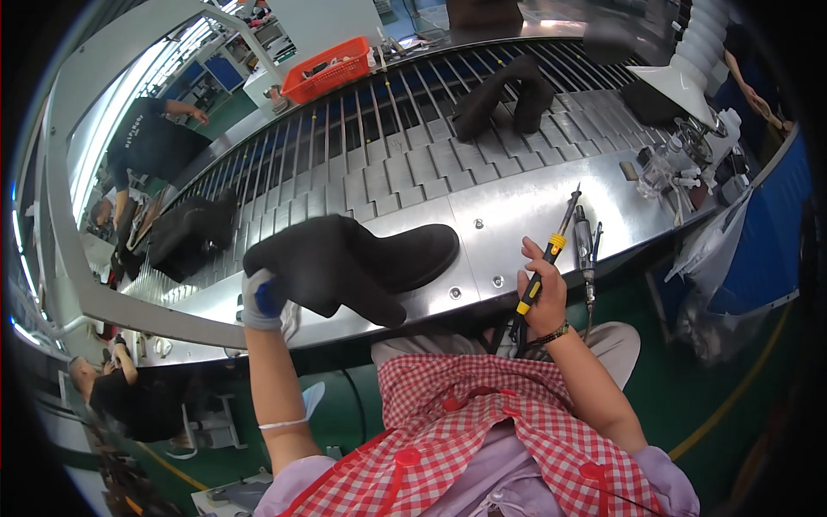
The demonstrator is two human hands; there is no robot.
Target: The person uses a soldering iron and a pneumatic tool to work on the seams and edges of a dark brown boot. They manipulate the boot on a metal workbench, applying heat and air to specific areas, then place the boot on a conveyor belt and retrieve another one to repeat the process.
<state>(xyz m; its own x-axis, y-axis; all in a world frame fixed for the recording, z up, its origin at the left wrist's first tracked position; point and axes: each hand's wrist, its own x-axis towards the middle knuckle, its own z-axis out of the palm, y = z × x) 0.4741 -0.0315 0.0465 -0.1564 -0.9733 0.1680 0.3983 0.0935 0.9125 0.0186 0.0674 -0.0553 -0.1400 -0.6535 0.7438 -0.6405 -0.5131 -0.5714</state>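
On the near steel edge of the conveyor [517,215], left of centre, a black ankle boot [353,263] lies on its side, toe pointing right and shaft toward the person. The left hand [261,299], wearing a grey and blue glove, is closed around the shaft opening of the boot at its left end, the forearm rising from the lower edge. The right hand [543,297] is bare, with a band at the wrist, and is clamped on a slim tool with a yellow and black handle [544,263]; its thin tip points up and to the right over the steel plate, clear of the boot. The two hands are well apart. Just right of the tool, a second metal hand tool [586,250] lies on the steel edge. Farther out on the slatted belt, another black boot [504,95] stands near the middle, and a further dark boot [185,233] sits at the left. At the far side of the belt a red plastic basket [329,69] rests. At far right, small clear bottles [663,164] stand together on the steel edge. A person in a dark shirt [146,142] stands at the far left of the line.
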